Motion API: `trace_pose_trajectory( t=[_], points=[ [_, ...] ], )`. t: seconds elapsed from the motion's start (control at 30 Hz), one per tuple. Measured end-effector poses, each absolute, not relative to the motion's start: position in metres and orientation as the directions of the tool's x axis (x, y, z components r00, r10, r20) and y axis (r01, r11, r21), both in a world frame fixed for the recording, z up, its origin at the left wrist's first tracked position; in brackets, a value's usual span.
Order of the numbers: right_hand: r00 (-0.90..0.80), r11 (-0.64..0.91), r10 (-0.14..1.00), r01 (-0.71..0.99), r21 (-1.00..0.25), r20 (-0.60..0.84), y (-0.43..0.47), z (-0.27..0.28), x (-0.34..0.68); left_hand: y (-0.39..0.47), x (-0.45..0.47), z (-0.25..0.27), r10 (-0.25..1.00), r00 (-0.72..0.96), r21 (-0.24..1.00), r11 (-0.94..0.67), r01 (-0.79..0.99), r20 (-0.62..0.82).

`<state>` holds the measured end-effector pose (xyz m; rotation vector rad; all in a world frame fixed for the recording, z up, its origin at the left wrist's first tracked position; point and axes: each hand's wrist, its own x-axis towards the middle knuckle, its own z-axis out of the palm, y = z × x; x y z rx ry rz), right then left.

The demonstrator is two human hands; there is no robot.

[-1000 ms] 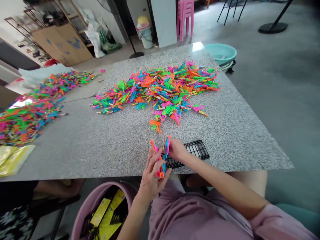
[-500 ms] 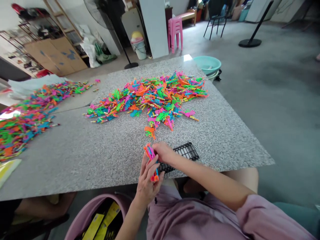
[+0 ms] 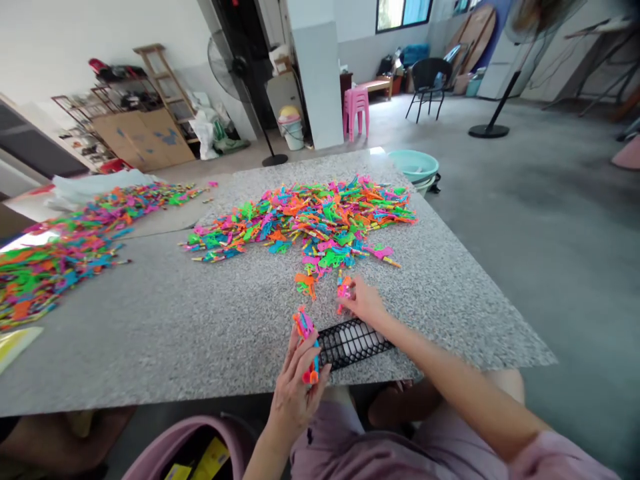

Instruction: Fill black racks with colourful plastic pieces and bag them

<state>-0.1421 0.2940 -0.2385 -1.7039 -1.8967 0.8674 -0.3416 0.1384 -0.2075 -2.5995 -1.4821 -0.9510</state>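
My left hand (image 3: 296, 379) is wrapped round a small bundle of neon plastic toy guns (image 3: 306, 328), pink, orange and blue, over the table's front edge. Farther right, my right hand (image 3: 366, 301) pinches a pink and orange toy gun (image 3: 343, 291) just at the table top; part of it is hidden by the fingers. A black plastic basket (image 3: 354, 341) with a lattice rim lies between and below my hands. Close by on the table lie an orange and a green toy gun (image 3: 306, 283). Behind them spreads a large heap of mixed toy guns (image 3: 320, 217).
The speckled grey table (image 3: 225, 320) has a corner at right. A second heap of toy guns (image 3: 55, 260) lies left, beside a yellow packet (image 3: 17, 347). Below the edge stands a pink tub (image 3: 227, 430) holding yellow packets. A turquoise basin (image 3: 414, 164) stands beyond the table.
My right hand has left the bundle in my left hand and moved forward and right to a toy gun on the table. The view has tilted up; my left hand keeps its hold.
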Motion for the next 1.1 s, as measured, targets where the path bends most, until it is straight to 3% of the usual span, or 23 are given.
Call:
trace_pose_trajectory(
  t=[0.1,0.2,0.27,0.33,0.43,0.53,0.6,0.67,0.77,0.97,1.1],
  points=[
    [-0.298,0.268,0.955,0.854,-0.446,0.002,0.282,-0.229,-0.133,0.137,-0.345,-0.206,0.795,0.372,0.308,-0.549,0.777,0.478],
    [-0.606,0.613,0.789,0.763,-0.204,0.106,0.306,-0.217,-0.138,0.137,-0.346,-0.201,0.806,0.384,0.311,-0.545,0.778,0.451],
    [-0.792,0.791,0.606,0.592,-0.155,0.066,0.328,-0.213,-0.146,0.138,-0.346,-0.198,0.811,0.386,0.304,-0.539,0.785,0.44],
    [-0.861,0.848,0.509,0.5,-0.178,0.008,0.344,-0.211,-0.148,0.138,-0.346,-0.197,0.817,0.387,0.303,-0.533,0.79,0.428],
    [-0.812,0.785,0.581,0.54,-0.304,0.057,0.343,-0.212,-0.133,0.137,-0.345,-0.199,0.828,0.375,0.322,-0.521,0.791,0.418],
    [-0.546,0.499,0.829,0.625,-0.6,0.12,0.305,-0.218,-0.115,0.136,-0.344,-0.2,0.847,0.359,0.346,-0.498,0.795,0.393],
    [-0.388,0.207,0.922,0.508,-0.836,-0.007,0.265,-0.226,-0.116,0.136,-0.344,-0.199,0.861,0.358,0.366,-0.484,0.795,0.36],
    [-0.4,-0.031,0.905,0.276,-0.961,-0.144,0.224,-0.236,-0.127,0.136,-0.343,-0.196,0.873,0.362,0.391,-0.474,0.789,0.328],
    [-0.421,-0.136,0.891,0.105,-0.985,-0.168,0.18,-0.247,-0.151,0.135,-0.343,-0.191,0.887,0.371,0.425,-0.459,0.781,0.275],
    [-0.316,0.017,0.939,0.428,-0.904,-0.132,0.173,-0.244,-0.17,0.134,-0.341,-0.188,0.892,0.382,0.454,-0.452,0.768,0.242],
    [-0.294,0.078,0.951,0.531,-0.844,-0.097,0.178,-0.248,-0.166,0.134,-0.339,-0.189,0.898,0.369,0.452,-0.439,0.776,0.239]
  ],
)
